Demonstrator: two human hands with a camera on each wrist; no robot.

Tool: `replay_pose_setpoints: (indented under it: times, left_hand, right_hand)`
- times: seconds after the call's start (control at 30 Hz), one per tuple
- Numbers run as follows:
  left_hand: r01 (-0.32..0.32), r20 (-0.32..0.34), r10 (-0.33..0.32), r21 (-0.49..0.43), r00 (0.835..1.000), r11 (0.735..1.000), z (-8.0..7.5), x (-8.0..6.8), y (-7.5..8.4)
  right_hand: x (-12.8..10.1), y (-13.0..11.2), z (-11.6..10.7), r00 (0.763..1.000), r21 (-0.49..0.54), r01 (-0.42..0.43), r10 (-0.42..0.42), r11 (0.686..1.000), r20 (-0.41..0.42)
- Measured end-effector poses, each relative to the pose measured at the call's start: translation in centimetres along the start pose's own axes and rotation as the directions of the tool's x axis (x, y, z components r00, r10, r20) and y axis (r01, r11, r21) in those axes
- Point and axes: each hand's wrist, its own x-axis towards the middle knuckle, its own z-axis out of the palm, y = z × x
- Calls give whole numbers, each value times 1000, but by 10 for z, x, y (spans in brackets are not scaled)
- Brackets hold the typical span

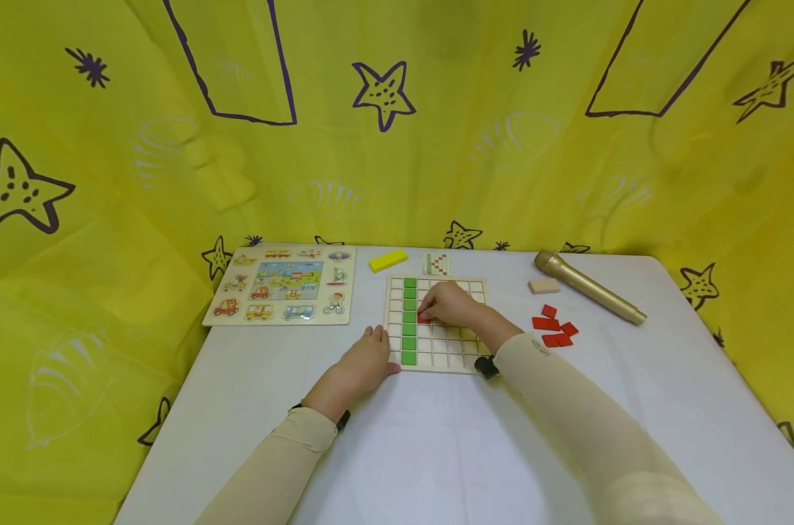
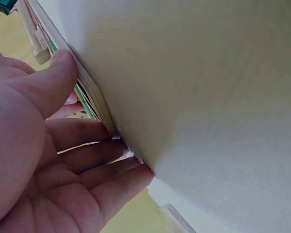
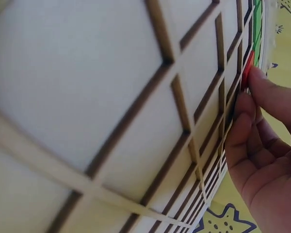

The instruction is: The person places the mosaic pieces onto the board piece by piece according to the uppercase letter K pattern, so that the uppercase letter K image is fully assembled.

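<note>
A wooden grid board (image 1: 441, 360) lies on the white table, with a column of green tiles (image 1: 409, 317) near its left side. My right hand (image 1: 450, 302) reaches over the board and pinches a red tile (image 1: 423, 319) at a cell just right of the green column. In the right wrist view the thumb lies against that red tile (image 3: 247, 72), and the other fingers are bent near the grid. My left hand (image 1: 368, 361) rests at the board's lower left corner. Its fingers extend along the left edge and the thumb touches the front edge.
Several loose red tiles (image 1: 546, 324) lie right of the board, below a small wooden block (image 1: 544, 286) and a gold microphone (image 1: 593, 288). Behind the board are a yellow block (image 1: 388, 261) and a small pattern card (image 1: 437, 264). A vehicle puzzle board (image 1: 337, 255) lies at left.
</note>
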Motion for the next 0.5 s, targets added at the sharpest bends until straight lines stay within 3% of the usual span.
replay_pose_setpoints:
  times: [0.2,0.5]
  left_hand:
    - [4,3,-4,-8,1000,1000,1,0,0]
    - [2,13,-1,-4,1000,1000,-2,-1,1]
  right_hand:
    - [-3,0,0,1000,-26,1,-2,1000,-14]
    - [-13,10,-7,1000,72,-13,14,997,-19]
